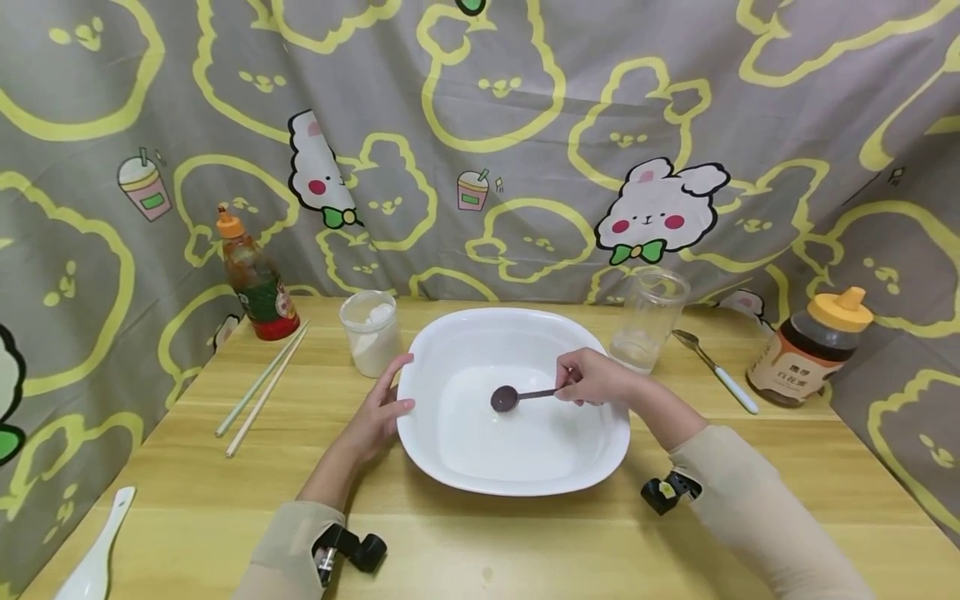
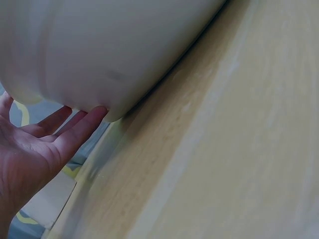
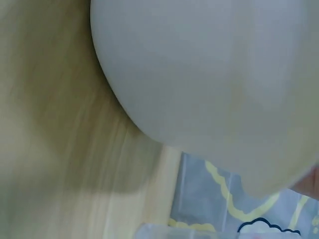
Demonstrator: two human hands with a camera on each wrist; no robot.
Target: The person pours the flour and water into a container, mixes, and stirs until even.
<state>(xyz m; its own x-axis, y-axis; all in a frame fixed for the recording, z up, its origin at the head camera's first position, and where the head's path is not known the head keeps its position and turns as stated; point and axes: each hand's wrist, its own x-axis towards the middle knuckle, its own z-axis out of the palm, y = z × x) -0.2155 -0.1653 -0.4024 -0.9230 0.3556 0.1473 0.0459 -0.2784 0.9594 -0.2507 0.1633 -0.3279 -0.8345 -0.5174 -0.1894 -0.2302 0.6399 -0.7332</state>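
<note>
A large white bowl [image 1: 600, 454] stands mid-table on the wooden top. My left hand [image 1: 378, 417] rests against its left rim with straight fingers [image 2: 82, 127] touching the outer wall [image 2: 124, 45]. Over the bowl's inside, my right hand [image 1: 596, 379] pinches the handle of a small dark spoon [image 1: 508, 397], whose round head hangs above the bowl's floor. The right wrist view shows only the bowl's outer wall [image 3: 214, 74] and the table.
A lidded white cup [image 1: 369, 332], a red sauce bottle [image 1: 255, 283] and chopsticks [image 1: 262, 387] lie to the left. A clear jar [image 1: 648, 318], a white-handled spoon [image 1: 716, 371] and a honey jar [image 1: 813, 348] stand right. A white ceramic spoon [image 1: 97, 554] lies front left.
</note>
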